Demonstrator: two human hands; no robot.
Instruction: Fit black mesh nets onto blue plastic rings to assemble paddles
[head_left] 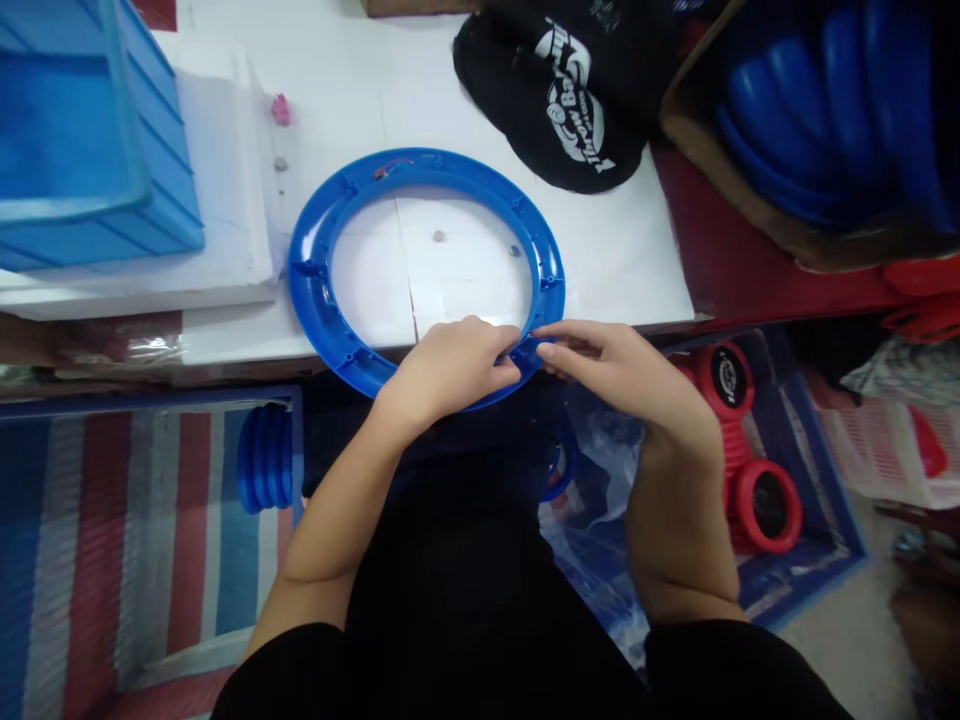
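Observation:
A blue plastic ring, hollow side up with small posts inside its channel, lies on the white table and juts over the near edge. A small part with a thin red wire sits in the channel at the far side. My left hand is closed on the ring's near rim, its fingers bent and its thumb beside them. At the near right of the ring, my right hand is closed with thumb and fingertips at the rim. Anything small between those fingertips is too hidden to make out.
On the left a light-blue crate stands on white foam. A black printed fabric piece lies at the back, near a box of blue parts. Below are a striped-lined bin and a bin with red parts.

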